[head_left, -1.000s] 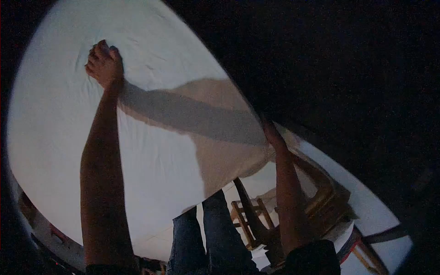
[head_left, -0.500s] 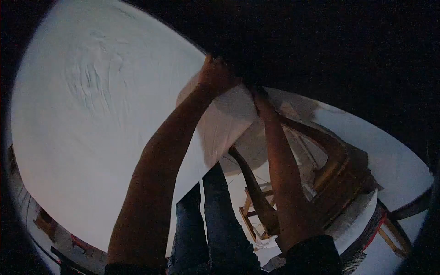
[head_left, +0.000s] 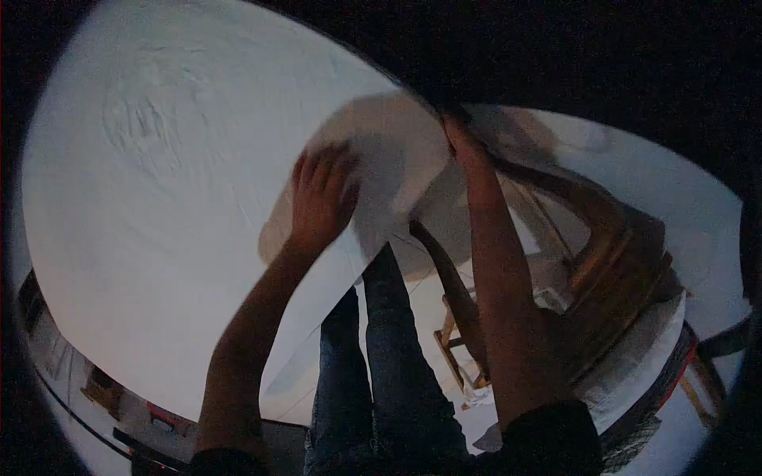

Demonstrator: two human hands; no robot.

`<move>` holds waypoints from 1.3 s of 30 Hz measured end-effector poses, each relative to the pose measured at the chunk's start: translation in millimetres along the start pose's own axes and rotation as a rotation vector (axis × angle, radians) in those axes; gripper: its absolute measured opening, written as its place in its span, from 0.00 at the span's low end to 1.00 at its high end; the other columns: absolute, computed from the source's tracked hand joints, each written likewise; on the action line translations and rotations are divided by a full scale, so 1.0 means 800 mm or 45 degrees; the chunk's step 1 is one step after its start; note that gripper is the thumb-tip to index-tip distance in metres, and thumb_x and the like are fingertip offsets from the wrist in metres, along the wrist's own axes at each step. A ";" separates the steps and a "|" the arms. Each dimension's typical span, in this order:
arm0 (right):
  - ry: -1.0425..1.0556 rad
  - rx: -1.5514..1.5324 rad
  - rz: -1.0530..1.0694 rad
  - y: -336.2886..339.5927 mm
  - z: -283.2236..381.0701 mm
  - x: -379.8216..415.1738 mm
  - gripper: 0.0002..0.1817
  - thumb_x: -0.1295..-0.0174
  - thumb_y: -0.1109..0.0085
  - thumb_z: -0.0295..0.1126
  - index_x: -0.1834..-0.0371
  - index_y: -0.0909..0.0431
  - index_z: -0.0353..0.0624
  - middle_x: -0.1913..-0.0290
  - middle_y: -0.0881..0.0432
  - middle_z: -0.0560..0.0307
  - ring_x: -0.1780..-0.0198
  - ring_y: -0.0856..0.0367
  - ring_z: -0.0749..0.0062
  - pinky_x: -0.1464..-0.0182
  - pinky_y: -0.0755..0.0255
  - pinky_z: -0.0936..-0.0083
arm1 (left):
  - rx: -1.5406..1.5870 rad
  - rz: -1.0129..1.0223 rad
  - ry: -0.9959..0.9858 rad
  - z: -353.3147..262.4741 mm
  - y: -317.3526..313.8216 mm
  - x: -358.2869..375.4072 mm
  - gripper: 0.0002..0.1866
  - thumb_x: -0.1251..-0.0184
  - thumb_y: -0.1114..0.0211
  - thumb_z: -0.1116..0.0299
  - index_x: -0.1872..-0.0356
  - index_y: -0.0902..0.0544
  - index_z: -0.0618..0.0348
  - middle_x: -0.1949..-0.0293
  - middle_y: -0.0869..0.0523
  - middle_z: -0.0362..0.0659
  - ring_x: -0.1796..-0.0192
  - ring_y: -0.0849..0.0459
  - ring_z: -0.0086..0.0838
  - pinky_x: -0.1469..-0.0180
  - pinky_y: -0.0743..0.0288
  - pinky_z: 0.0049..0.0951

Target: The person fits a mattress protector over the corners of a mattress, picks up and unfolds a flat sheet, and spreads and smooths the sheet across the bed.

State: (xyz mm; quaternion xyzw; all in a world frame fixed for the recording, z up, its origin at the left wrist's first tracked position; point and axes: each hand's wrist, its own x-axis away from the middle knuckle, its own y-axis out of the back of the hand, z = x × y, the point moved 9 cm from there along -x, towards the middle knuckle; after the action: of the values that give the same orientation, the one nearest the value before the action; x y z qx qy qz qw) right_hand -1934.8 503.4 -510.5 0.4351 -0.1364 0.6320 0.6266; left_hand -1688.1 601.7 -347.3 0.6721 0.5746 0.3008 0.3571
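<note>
A large white sheet (head_left: 175,262) fills the left side of the head view, with wrinkles bunched at its upper left. My left hand (head_left: 324,190) lies over the sheet near its middle, fingers stretched out and slightly apart, holding nothing. Farther right, my right hand (head_left: 467,147) is at the sheet's dark upper edge, its fingers closed around that edge and partly hidden in shadow. Shadows of my arms and hands fall across the sheet between them.
A brown wooden chair (head_left: 611,270) with a curved frame stands to the right of my right forearm. A small wooden stool (head_left: 451,345) is on the floor beyond my legs (head_left: 389,357). Pale fabric (head_left: 659,174) extends at the far right, and assorted items lie at lower left.
My left hand has let go of the upper edge and come down and left onto the sheet, fingers spreading. My right hand stays at the edge, slightly higher and farther right.
</note>
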 end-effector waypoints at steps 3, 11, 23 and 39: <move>-0.019 0.090 0.221 -0.012 0.016 0.032 0.39 0.48 0.60 0.60 0.41 0.44 0.40 0.43 0.39 0.50 0.43 0.42 0.60 0.43 0.50 0.70 | 0.718 0.224 0.173 -0.032 -0.051 0.137 0.19 0.45 0.49 0.69 0.50 0.32 0.56 0.48 0.32 0.48 0.44 0.36 0.40 0.40 0.51 0.44; 0.060 -1.385 0.081 -0.084 -0.057 0.127 0.27 0.42 0.62 0.51 0.45 0.40 0.45 0.50 0.31 0.53 0.50 0.32 0.59 0.50 0.37 0.65 | 0.568 0.489 0.197 -0.091 -0.152 0.204 0.25 0.45 0.55 0.75 0.43 0.43 0.66 0.43 0.41 0.57 0.40 0.43 0.46 0.39 0.49 0.39; -0.121 -1.450 0.309 -0.100 -0.042 0.107 0.28 0.44 0.57 0.52 0.46 0.41 0.44 0.47 0.36 0.55 0.48 0.37 0.59 0.49 0.39 0.60 | 0.473 0.190 0.672 0.004 -0.285 0.145 0.30 0.46 0.44 0.56 0.47 0.37 0.69 0.48 0.33 0.60 0.43 0.36 0.44 0.42 0.45 0.36; 1.228 1.128 0.365 -0.222 -0.139 0.237 0.24 0.45 0.58 0.43 0.48 0.36 0.42 0.44 0.37 0.47 0.42 0.41 0.55 0.41 0.51 0.60 | -0.039 0.049 0.839 -0.010 -0.189 0.323 0.33 0.54 0.38 0.56 0.49 0.37 0.64 0.52 0.31 0.57 0.49 0.32 0.49 0.49 0.39 0.46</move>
State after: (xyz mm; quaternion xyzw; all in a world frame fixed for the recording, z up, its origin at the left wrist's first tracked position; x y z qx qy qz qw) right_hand -1784.2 742.6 -504.6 0.2977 0.3749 0.8289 0.2893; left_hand -1738.3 870.7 -469.1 0.5439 0.6420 0.5172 0.1563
